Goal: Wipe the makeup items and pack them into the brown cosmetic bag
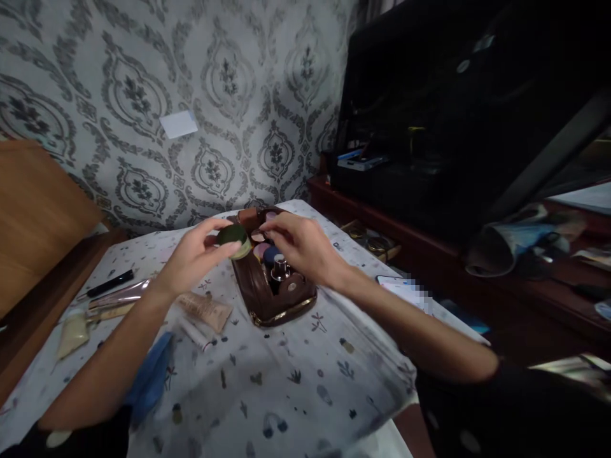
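Note:
My left hand (193, 251) grips a small round jar (233, 238) with a dark green lid and a paler side, held over the left edge of a brown cosmetic bag (249, 284). The bag lies open, its gold zipper (279, 315) along the near rim. My right hand (305, 247) reaches over the bag from the right with fingers pinched together at its contents. What those fingertips hold, if anything, is hidden. Inside the bag stand a silver-capped bottle (280, 268), a dark blue round item (270, 256) and a pinkish round item (260, 251).
On the patterned cloth (286, 381) at left lie a beige tube (205, 310), a white stick-like tube (195, 334), a cream-coloured tube (74, 332), a black slim tube (111, 284) and a blue cloth (151, 375). A phone (401, 287) lies to the right, below a large television (453, 102).

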`<state>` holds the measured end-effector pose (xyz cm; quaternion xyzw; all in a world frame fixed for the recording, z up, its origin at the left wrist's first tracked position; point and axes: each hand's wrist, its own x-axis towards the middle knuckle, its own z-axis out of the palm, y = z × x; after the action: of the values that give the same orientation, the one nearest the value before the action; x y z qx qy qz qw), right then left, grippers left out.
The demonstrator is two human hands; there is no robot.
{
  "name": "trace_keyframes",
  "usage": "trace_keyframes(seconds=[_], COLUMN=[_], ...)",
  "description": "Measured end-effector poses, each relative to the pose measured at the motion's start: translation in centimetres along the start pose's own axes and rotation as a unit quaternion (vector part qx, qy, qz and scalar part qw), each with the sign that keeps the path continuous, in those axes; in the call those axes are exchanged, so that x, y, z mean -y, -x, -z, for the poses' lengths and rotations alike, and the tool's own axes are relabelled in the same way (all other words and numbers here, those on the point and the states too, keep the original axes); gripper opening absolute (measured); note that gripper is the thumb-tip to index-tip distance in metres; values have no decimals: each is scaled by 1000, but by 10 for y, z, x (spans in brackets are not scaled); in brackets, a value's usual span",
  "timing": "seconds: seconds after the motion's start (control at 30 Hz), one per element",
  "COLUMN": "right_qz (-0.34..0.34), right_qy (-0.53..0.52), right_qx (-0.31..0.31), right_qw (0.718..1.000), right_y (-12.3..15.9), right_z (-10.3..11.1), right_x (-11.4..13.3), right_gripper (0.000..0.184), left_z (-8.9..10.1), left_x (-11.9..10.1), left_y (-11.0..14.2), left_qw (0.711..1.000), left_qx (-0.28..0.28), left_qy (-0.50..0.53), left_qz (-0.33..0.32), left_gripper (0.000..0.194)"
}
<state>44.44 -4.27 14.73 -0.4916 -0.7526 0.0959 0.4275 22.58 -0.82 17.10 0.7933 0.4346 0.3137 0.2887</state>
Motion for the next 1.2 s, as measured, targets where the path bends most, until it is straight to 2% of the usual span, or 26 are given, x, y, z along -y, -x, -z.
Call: trace_keyframes(seconds=[0.07,0.13,0.3,0.47,0.6,0.77,0.83,0.93,0.97,1.1,1.2], right_qz=[-5,4,54,8,18,25,42,57,52,31,30], right_qy=[59,99,161,193,169,128,95,48,35,-8,19], right_qx=[95,162,277,308,317,336,358,383,396,464,472], right_qw=[994,982,946,932,933,933,928,921,916,885,881], right_y=[-26,-42,-54,-61,-66,-70,-70,-69,-68,-64,-63], right_z=[4,4,-2,-13,-20,-19,-14,-3,1,14,16], right_x=[-16,-29,-43,-51,-58,-61,-58,-52,-50,-42,-40], right_gripper=[25,23,14,14,25,36,33,15,14,45,49], left_z=[-7,-12,-20,-22,-20,-16,-15,-15,-16,-25,-35], left_x=[-4,-4,-1,3,8,10,10,12,13,13,7], left_y=[-19,-35,-64,-88,-103,-110,-109,-110,-111,-116,-117], left_qw=[1000,998,978,948,929,906,900,893,890,868,831], left_qx=[12,11,39,102,164,206,219,232,238,273,314], left_qy=[-4,-36,-190,-290,-321,-356,-363,-370,-375,-406,-453], left_qz=[-25,-50,-74,-77,-79,-100,-103,-104,-103,-84,-72], left_gripper=[48,47,41,36,32,33,36,41,41,41,42])
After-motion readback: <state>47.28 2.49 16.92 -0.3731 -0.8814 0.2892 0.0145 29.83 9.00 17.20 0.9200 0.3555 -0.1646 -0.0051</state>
